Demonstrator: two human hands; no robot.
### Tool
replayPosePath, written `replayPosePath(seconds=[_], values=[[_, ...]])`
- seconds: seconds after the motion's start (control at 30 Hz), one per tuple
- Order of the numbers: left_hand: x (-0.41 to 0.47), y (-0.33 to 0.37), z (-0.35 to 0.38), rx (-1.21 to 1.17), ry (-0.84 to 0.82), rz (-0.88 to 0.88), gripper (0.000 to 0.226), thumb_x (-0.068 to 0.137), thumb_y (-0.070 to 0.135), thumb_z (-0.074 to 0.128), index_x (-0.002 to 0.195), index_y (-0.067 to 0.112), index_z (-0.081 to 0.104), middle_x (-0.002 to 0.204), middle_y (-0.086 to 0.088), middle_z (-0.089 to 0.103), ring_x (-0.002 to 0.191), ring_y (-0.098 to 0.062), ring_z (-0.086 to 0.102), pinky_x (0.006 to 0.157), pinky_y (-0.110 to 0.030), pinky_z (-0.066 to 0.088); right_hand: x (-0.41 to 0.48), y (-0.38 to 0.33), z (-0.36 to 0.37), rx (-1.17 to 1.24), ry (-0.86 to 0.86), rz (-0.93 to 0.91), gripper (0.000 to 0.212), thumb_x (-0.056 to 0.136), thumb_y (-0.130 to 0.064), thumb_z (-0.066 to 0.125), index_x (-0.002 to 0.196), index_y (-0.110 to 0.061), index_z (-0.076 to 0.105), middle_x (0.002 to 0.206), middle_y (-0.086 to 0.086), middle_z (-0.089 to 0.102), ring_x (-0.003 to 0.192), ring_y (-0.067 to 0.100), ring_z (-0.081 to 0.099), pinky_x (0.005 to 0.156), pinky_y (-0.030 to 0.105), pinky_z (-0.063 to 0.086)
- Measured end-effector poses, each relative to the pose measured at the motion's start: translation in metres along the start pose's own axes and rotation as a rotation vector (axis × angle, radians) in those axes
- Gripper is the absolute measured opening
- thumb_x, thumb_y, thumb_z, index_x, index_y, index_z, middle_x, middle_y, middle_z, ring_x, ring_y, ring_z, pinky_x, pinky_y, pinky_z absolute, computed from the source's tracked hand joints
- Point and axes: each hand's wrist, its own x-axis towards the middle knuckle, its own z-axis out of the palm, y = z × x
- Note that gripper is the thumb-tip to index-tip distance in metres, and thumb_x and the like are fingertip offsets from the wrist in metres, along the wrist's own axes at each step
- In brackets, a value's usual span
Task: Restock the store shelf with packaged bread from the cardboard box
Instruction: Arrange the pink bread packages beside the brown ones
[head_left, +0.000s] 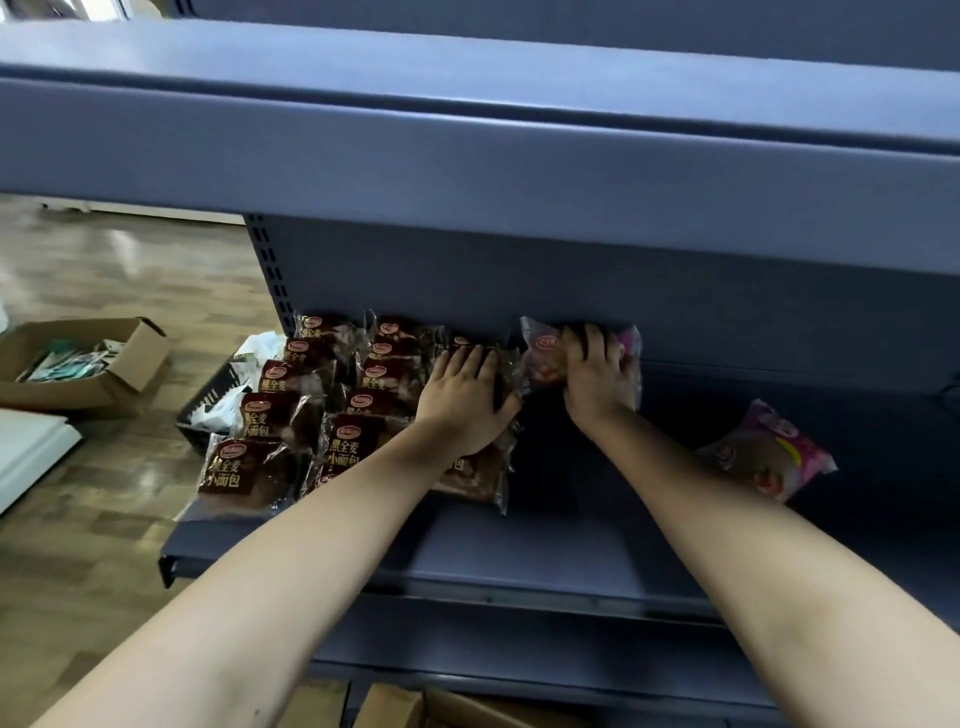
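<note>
as two pink packs (540, 356) lie (apart), right hand (597, 376) grips one.

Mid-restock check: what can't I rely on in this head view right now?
Cardboard box: cut off by the bottom edge of the head view; contents unseen.
Right hand on the pink packet: gripping or only pressing, unclear; its fingers cover the contact.
Brown packets under the left hand: count hidden by that hand.
Floor box at left: contents blurred.
</note>
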Motion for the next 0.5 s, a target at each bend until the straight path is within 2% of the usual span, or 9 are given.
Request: replayPosePath(seconds=[0.07, 0.17, 0.3, 0.5], values=[[0.0, 0.001, -0.003, -0.001, -0.016, 0.002, 0.07, 0.096, 0.053, 0.03, 0.151, 0.012, 0.018, 0.158, -0.008, 0.017, 0.147, -0.024, 0.009, 0.119, -0.038, 0.001, -0.007, 0.012, -0.007, 0.027, -0.028, -0.044, 0.086, 0.086, -0.033, 0.061, 0.152, -0.022, 0.006, 0.154, 0.007, 0.008, 0.144, 0.031, 0.004, 0.112, 0.063, 0.011], [0.003, 0.007, -0.012, 0.002, 0.062, 0.024, 0.066, 0.094, 0.051, 0.034, 0.148, 0.014, 0.028, 0.153, -0.01, 0.028, 0.142, -0.03, 0.021, 0.119, -0.041, 0.008, -0.021, 0.04, -0.023, -0.007, -0.022, -0.05, 0.09, 0.087, -0.047, 0.055, 0.152, -0.021, -0.001, 0.157, 0.005, 0.001, 0.145, 0.031, -0.001, 0.109, 0.065, 0.004], [0.013, 0.044, -0.029, 0.044, 0.191, 0.148, 0.062, 0.092, 0.046, 0.044, 0.143, 0.012, 0.037, 0.145, -0.011, 0.038, 0.135, -0.033, 0.031, 0.117, -0.039, 0.013, -0.043, 0.09, -0.049, -0.008, 0.007, 0.105, 0.079, 0.092, -0.047, 0.046, 0.152, -0.019, 0.003, 0.157, 0.007, 0.006, 0.145, 0.032, 0.0, 0.11, 0.067, 0.005], [0.013, 0.13, -0.021, -0.055, 0.186, 0.317, 0.061, 0.09, 0.045, 0.048, 0.141, 0.015, 0.039, 0.146, -0.008, 0.038, 0.134, -0.031, 0.033, 0.113, -0.036, 0.017, -0.091, 0.159, -0.064, -0.014, 0.008, 0.276, 0.066, 0.095, -0.04, 0.041, 0.151, -0.02, 0.011, 0.159, 0.004, -0.002, 0.145, 0.032, -0.002, 0.109, 0.067, 0.005]])
